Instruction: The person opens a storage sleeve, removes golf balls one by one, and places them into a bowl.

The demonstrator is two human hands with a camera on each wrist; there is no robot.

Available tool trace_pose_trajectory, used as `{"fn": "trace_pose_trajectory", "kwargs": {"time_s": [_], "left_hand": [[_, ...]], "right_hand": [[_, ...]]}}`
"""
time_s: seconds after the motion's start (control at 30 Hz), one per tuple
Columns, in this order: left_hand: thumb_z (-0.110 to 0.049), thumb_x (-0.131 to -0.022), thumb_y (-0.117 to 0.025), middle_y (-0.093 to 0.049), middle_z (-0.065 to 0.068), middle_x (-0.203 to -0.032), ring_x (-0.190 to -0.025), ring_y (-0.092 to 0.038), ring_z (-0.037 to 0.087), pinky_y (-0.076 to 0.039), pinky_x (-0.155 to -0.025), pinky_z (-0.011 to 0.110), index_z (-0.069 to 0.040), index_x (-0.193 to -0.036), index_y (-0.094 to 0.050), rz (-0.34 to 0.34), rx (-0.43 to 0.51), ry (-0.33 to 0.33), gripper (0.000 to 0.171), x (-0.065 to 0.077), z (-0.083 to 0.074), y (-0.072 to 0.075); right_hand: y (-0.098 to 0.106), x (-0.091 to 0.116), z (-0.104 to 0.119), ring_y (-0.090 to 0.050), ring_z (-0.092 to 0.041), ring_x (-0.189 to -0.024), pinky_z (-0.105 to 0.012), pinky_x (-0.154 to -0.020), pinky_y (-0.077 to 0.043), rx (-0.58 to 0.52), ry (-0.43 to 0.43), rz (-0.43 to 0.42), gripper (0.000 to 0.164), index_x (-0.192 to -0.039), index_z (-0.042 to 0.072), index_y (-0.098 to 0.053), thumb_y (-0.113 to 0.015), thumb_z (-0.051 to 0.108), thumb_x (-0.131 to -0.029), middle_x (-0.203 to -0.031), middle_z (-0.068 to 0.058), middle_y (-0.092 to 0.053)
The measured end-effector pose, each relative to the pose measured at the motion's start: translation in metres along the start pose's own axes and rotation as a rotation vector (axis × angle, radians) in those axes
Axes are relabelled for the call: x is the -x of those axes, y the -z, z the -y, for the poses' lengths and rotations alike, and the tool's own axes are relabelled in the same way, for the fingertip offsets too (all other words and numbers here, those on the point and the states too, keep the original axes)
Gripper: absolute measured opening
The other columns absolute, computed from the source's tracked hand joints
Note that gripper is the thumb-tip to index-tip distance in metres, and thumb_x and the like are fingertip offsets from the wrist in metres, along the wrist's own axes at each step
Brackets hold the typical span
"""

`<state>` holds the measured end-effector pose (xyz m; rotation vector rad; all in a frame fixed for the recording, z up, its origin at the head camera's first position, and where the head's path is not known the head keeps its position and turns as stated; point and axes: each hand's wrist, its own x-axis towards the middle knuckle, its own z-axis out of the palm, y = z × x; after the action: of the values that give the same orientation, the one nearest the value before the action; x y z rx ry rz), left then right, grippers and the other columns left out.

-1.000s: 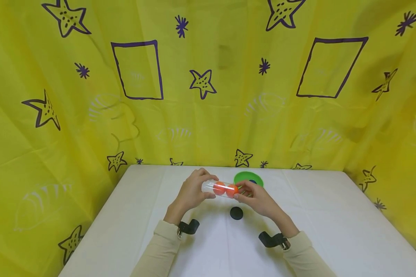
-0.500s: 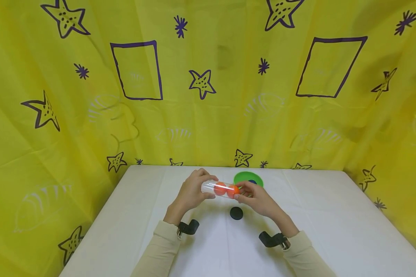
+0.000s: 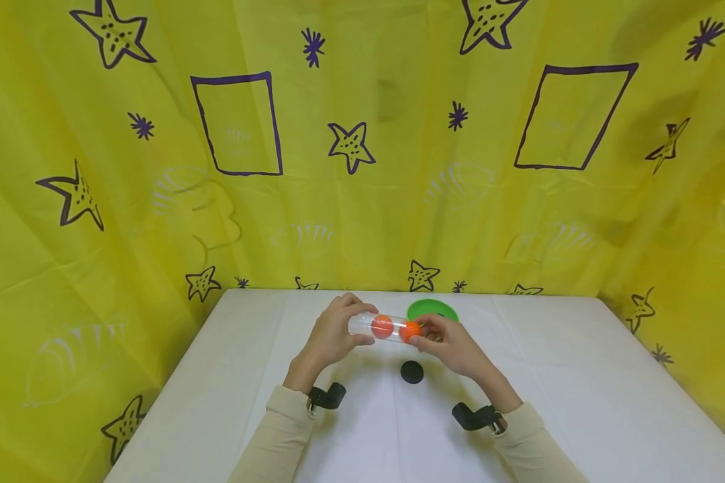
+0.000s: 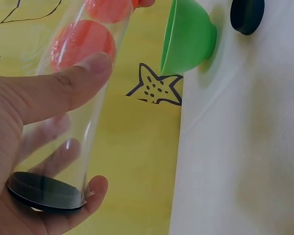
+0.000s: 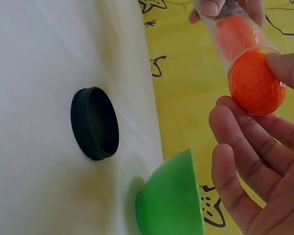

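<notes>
Tube [image 4: 83, 125] of smooth clear plastic in curled left fingers [image 4: 98, 189], dimpled orange ball [image 5: 254, 84] between right fingers [image 5: 241, 139]

In the head view, the right hand [image 3: 450, 345], at the mouth of the clear tube [image 3: 395, 329], covers part of the green bowl [image 3: 424, 308] behind the tube; the dark thing [image 3: 440, 315] in this bowl is too small to tell. The left wrist view cuts part of the orange ball [image 4: 108, 9] at this mouth.
</notes>
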<state>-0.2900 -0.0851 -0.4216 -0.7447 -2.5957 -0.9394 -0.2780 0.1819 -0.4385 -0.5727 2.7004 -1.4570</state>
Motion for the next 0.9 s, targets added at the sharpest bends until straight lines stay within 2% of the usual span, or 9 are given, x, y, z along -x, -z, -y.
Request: {"fn": "trace_pose_trajectory", "kwargs": {"time_s": [0.23, 0.37, 0.47, 0.6, 0.77, 0.9], "left_hand": [[-0.014, -0.074, -0.092, -0.066, 0.008, -0.113, -0.106, -0.058, 0.023, -0.052, -0.089, 0.042, -0.017, -0.118, -0.074, -0.012, 0.035, -0.016, 0.048, -0.002, 0.003, 0.001], [-0.016, -0.075, -0.092, -0.066, 0.011, -0.115, -0.107, -0.058, 0.024, -0.051, -0.09, 0.042, -0.016, -0.119, -0.074, -0.004, 0.045, -0.007, 0.048, -0.002, 0.004, 0.001], [-0.017, -0.075, -0.092, -0.066, 0.01, -0.116, -0.108, -0.058, 0.024, -0.051, -0.09, 0.042, -0.017, -0.12, -0.074, 0.0, 0.048, 0.005, 0.048, -0.002, 0.004, 0.002], [-0.017, -0.075, -0.091, -0.065, 0.008, -0.115, -0.108, -0.058, 0.025, -0.051, -0.09, 0.041, -0.018, -0.119, -0.074, -0.002, 0.046, 0.014, 0.047, -0.001, 0.004, 0.002], [-0.018, -0.075, -0.092, -0.065, 0.006, -0.115, -0.108, -0.059, 0.028, -0.05, -0.089, 0.04, -0.017, -0.119, -0.074, -0.003, 0.05, 0.019, 0.047, -0.001, 0.004, 0.002], [-0.019, -0.075, -0.092, -0.065, 0.004, -0.113, -0.107, -0.059, 0.025, -0.05, -0.088, 0.038, -0.018, -0.119, -0.074, -0.004, 0.034, 0.015, 0.047, 0.0, 0.004, 0.002]], "right_hand": [[0.01, 0.001, -0.003, -0.063, -0.02, -0.092, -0.029, -0.076, -0.054, 0.012, 0.002, -0.042, 0.037, -0.125, 0.004, -0.065, -0.073, 0.024, -0.095, -0.106, -0.009, -0.071], [0.018, 0.001, -0.005, -0.068, -0.024, -0.092, -0.036, -0.08, -0.058, -0.032, 0.0, -0.054, 0.036, -0.126, 0.001, -0.063, -0.069, 0.024, -0.099, -0.111, -0.014, -0.072], [0.023, 0.001, -0.007, -0.071, -0.033, -0.092, -0.041, -0.079, -0.06, -0.08, 0.003, -0.061, 0.035, -0.125, -0.003, -0.06, -0.066, 0.023, -0.101, -0.111, -0.019, -0.072], [0.03, 0.001, -0.009, -0.071, -0.038, -0.091, -0.037, -0.074, -0.061, -0.13, -0.017, -0.097, 0.035, -0.124, -0.004, -0.058, -0.064, 0.022, -0.102, -0.112, -0.023, -0.071], [0.037, 0.002, -0.012, -0.071, -0.032, -0.091, -0.032, -0.076, -0.061, -0.168, -0.054, -0.148, 0.042, -0.131, -0.005, -0.055, -0.064, 0.024, -0.102, -0.119, -0.026, -0.068], [0.041, 0.003, -0.015, -0.071, -0.031, -0.092, -0.027, -0.076, -0.06, -0.175, -0.066, -0.181, 0.047, -0.138, -0.003, -0.052, -0.062, 0.027, -0.104, -0.123, -0.026, -0.066]]}}
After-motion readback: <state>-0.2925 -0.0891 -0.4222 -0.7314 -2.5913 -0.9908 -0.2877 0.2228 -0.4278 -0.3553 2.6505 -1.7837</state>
